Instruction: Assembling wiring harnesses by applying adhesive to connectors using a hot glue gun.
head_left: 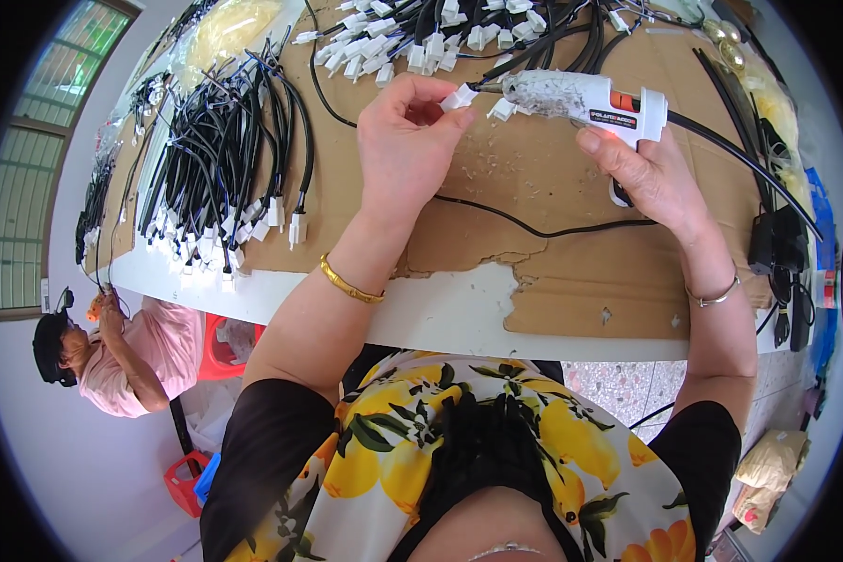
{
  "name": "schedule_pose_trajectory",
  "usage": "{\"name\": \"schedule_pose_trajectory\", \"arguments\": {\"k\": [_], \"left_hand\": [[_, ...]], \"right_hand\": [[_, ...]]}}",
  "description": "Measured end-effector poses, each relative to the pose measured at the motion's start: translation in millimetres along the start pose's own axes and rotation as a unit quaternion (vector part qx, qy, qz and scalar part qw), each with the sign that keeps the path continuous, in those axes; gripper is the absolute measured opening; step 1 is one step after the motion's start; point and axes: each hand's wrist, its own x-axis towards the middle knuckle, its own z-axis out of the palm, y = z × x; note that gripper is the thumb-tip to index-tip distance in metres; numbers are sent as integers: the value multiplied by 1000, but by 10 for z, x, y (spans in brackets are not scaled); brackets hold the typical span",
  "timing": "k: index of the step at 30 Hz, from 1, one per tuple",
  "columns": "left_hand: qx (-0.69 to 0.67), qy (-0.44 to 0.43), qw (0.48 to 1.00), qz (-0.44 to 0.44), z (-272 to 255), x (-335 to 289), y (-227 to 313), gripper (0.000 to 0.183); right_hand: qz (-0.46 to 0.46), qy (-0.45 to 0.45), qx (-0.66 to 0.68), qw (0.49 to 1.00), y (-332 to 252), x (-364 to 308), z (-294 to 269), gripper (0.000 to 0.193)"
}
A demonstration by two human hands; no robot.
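"What is at the far left?"

"Past the tabletop's (450,304) left edge there is a co-worker (140,361) in a pink top, handling something orange, too small to make out. On the tabletop, toward that edge, lies a bundle of black cables (220,140), most of its white ends turned to the near edge."

"And the hands?"

"To the right of the bundle, the left hand (407,140) pinches a white connector (459,97) between thumb and finger, above the cardboard sheet (609,290) and toward the far edge. Near that edge is a heap of cables (421,42) with similar white ends. Next comes the glue gun (571,96), its nozzle pointing left at the connector; whether the two touch cannot be told. The right hand (651,173) is wrapped around its handle, thumb along the near side."

"Anything farther right?"

"A black adapter (777,239), close to the tabletop's right edge."

"How far along is the work?"

"One piece is in hand, probably midway through gluing. Two large groups lie about; perhaps one is finished and the other waiting, but no glue shows clearly enough to say which. White scraps (496,169) on the cardboard suggest plenty is already done."
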Motion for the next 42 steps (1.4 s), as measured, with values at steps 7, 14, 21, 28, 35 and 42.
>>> {"name": "schedule_pose_trajectory", "arguments": {"k": [7,14,21,28,35,42], "left_hand": [[21,-12,1000,10,7,-8,-8,17],[3,-2,1000,13,7,-7,-23,15],[-5,5,1000,-6,5,-1,3,15],[-33,3,999,-13,6,10,-28,16],[-63,-3,998,-17,12,5,-53,16],[-64,-6,998,-17,16,4,-23,14]], "right_hand": [[-5,-7,35,999,61,2,-16,37],[37,-41,-29,998,-41,9,-67,36],[20,-40,-19,999,60,31,-65,37],[-3,-36,33,999,94,37,-60,36],[-5,-14,26,1000,132,45,-68,33],[-1,-17,33,999,120,40,-58,32]]}}
